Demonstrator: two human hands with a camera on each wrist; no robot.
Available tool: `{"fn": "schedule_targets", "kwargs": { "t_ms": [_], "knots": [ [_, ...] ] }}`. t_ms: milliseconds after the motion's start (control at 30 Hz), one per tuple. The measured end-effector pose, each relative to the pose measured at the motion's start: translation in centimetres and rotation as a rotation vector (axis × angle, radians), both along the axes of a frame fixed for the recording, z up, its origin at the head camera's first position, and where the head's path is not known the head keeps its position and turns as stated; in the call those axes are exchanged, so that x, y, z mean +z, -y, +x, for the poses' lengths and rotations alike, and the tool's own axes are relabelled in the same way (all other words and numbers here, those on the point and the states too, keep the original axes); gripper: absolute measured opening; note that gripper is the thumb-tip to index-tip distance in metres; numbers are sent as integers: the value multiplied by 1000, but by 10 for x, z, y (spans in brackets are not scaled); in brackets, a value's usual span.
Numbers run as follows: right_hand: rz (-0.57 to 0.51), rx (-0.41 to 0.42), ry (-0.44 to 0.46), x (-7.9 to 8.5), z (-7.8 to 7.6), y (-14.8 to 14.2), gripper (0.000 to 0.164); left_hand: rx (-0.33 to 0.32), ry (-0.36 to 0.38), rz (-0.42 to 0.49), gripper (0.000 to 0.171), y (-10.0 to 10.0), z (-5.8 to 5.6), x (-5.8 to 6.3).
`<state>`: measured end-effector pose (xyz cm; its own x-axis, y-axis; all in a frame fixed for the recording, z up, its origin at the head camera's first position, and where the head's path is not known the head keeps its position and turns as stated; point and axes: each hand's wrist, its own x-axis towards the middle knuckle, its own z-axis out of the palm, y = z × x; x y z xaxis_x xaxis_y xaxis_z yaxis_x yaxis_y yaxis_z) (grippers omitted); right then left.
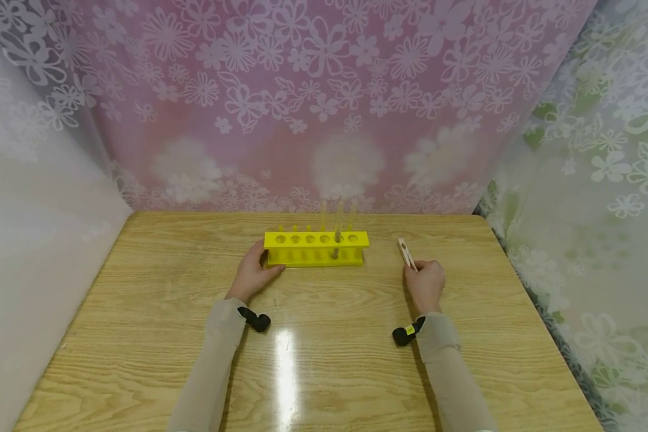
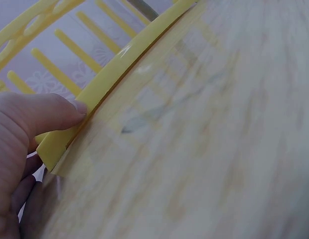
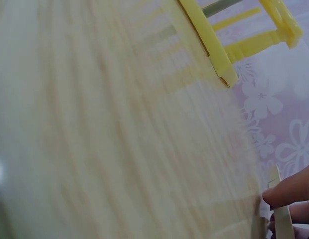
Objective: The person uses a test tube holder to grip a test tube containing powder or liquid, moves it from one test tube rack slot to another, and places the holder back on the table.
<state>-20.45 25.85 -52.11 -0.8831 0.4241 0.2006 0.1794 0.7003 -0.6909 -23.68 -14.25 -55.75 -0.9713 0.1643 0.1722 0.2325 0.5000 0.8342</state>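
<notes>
A yellow test tube rack [image 1: 316, 240] stands upright on the wooden table. Its left end is gripped by my left hand [image 1: 251, 273], with the thumb [image 2: 60, 115] on the front of the base and the fingers partly hidden behind it. One clear test tube [image 1: 338, 223] stands in a hole right of the rack's middle, its lower part greyish. Two faint tall tubes rise behind the top plate, over the back pegs. To the right of the rack, my right hand [image 1: 425, 284] pinches a wooden test tube clamp [image 1: 405, 249], whose far end points away from me.
The table [image 1: 324, 372] has its back edge just behind the rack, against a pink flowered curtain [image 1: 302, 120]. A pale sheet [image 1: 43, 210] hangs at the left and a green flowered one [image 1: 588, 210] at the right. Each wrist wears a small black camera.
</notes>
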Motion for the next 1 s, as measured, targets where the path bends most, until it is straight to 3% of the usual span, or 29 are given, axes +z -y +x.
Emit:
{"fn": "schedule_targets", "kwargs": {
  "t_ms": [333, 600, 1000],
  "knots": [
    [-97, -37, -65, -13, -1, 2, 20, 1, 8, -4, 70, 1, 0, 2],
    [-154, -46, -38, -10, -1, 3, 21, 6, 20, -2, 70, 1, 0, 2],
    [-143, -22, -39, -8, 3, 3, 23, -5, 3, 28, 70, -1, 1, 2]
  ]
}}
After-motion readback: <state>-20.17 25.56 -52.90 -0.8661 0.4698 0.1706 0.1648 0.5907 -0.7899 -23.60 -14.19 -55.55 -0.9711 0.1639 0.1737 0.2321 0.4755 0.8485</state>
